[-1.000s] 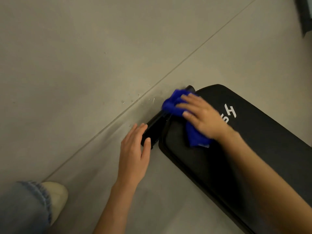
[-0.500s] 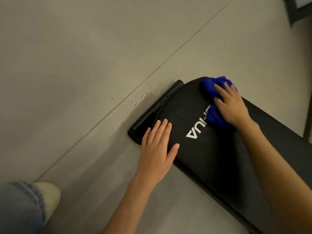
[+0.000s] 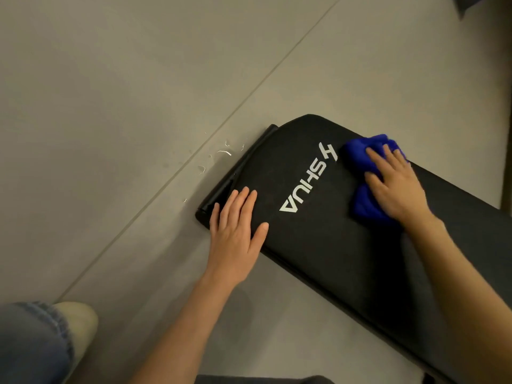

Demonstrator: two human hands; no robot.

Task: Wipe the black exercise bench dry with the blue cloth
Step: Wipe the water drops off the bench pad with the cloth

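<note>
As the right hand [image 3: 394, 188], fingers spread flat on the cloth [image 3: 361, 207], has slid it from the end of the bench [image 3: 318, 250] along the far edge past the logo [image 3: 307, 181], that end seems dried; the left hand [image 3: 235, 231] lies flat there, fingers straight

Left hand [image 3: 235, 231]: laid flat, palm down, fingers straight and close together, thumb spread aside; rested on the padded black exercise bench [image 3: 318, 245] near its end.
Left forearm: bare, extended up from the lower edge.
Right hand [image 3: 393, 187]: palm down, fingers spread and nearly straight, pressed onto the crumpled blue cloth [image 3: 360, 156].
Right forearm: bare, extended in from the lower right.
</note>
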